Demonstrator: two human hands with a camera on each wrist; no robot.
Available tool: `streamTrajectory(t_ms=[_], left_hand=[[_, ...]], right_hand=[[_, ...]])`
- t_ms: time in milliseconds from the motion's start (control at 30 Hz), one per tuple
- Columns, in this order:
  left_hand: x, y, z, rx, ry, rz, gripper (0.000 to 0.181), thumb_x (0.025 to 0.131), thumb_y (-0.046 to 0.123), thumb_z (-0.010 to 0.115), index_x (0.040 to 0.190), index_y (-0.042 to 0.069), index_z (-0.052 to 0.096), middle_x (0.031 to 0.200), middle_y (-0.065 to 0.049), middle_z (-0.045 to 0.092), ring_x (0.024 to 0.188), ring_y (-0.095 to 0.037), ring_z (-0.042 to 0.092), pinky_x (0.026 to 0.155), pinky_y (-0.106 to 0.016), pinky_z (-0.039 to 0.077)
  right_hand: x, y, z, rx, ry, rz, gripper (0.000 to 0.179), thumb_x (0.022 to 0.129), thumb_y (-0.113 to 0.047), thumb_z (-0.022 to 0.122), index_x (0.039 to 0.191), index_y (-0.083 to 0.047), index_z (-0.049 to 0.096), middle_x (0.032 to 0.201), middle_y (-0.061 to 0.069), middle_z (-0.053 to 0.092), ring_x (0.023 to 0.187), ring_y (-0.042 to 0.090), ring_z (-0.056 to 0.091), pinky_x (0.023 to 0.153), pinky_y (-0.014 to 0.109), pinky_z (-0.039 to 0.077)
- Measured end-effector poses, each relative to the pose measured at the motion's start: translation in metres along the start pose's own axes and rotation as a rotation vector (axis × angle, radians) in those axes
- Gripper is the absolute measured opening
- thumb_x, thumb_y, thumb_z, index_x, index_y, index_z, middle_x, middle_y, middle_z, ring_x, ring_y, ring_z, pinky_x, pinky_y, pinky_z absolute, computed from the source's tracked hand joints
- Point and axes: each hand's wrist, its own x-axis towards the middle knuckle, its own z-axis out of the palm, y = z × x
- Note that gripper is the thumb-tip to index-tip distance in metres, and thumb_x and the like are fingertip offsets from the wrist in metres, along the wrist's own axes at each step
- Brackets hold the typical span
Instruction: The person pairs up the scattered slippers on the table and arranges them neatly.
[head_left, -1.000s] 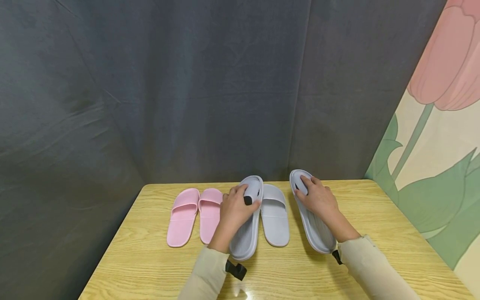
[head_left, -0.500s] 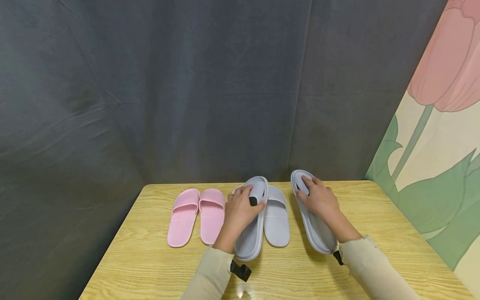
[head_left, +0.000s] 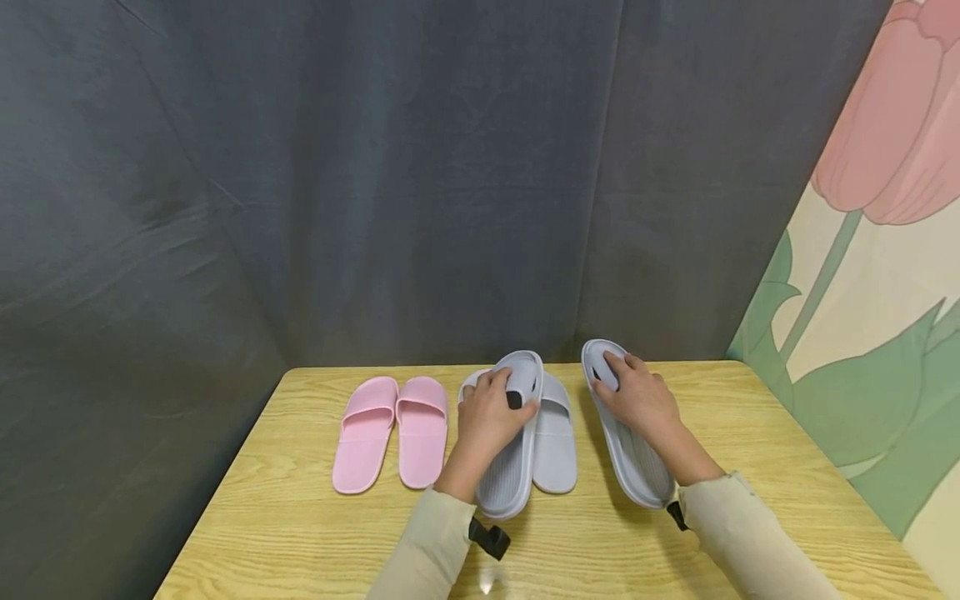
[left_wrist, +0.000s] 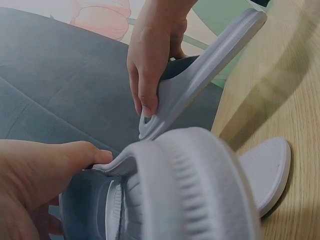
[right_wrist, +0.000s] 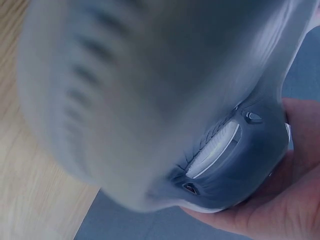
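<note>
My left hand (head_left: 486, 421) grips the strap of a large grey-lavender slipper (head_left: 508, 487), thumb on one side and fingers on the other. This slipper is held above a smaller grey pair, covering most of the left grey slipper (head_left: 467, 385) and part of the right one (head_left: 555, 454). Farther right, my right hand (head_left: 641, 398) holds the matching large slipper (head_left: 637, 475) by its strap, tilted with its toe toward the back left. The left wrist view shows this second slipper (left_wrist: 200, 80) raised off the table. In the right wrist view it fills much of the frame.
Two pink slippers (head_left: 363, 450) lie side by side on the left part of the wooden table (head_left: 262, 517). A dark curtain (head_left: 442, 183) hangs behind the table's back edge. A wall painted with tulips (head_left: 877, 333) stands at the right.
My left hand has moved to the right with its large slipper, uncovering the right pink slipper and covering more of the grey pair. My right hand has hardly moved.
</note>
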Motion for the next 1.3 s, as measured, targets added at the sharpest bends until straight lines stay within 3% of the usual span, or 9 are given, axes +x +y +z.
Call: streamTrajectory(t_ms=[367, 1300], left_hand=[[0.006, 0.010, 0.006, 0.008, -0.054, -0.010, 0.071, 0.087, 0.053, 0.073, 0.145, 0.016, 0.054, 0.143, -0.013, 0.056, 0.117, -0.042, 0.056, 0.093, -0.057, 0.046], [0.018, 0.037, 0.027, 0.016, -0.083, -0.020, 0.069, 0.088, 0.054, 0.070, 0.145, 0.017, 0.054, 0.140, -0.013, 0.056, 0.115, -0.041, 0.055, 0.092, -0.054, 0.046]], right_hand=[[-0.001, 0.003, -0.002, -0.004, 0.018, -0.004, 0.064, 0.099, -0.038, 0.059, 0.151, -0.004, 0.045, 0.149, 0.036, 0.039, 0.117, 0.066, 0.048, 0.097, 0.070, 0.040], [0.002, 0.014, 0.000, -0.002, 0.015, 0.023, 0.064, 0.099, -0.039, 0.058, 0.151, -0.005, 0.044, 0.150, 0.035, 0.038, 0.121, 0.064, 0.048, 0.096, 0.069, 0.041]])
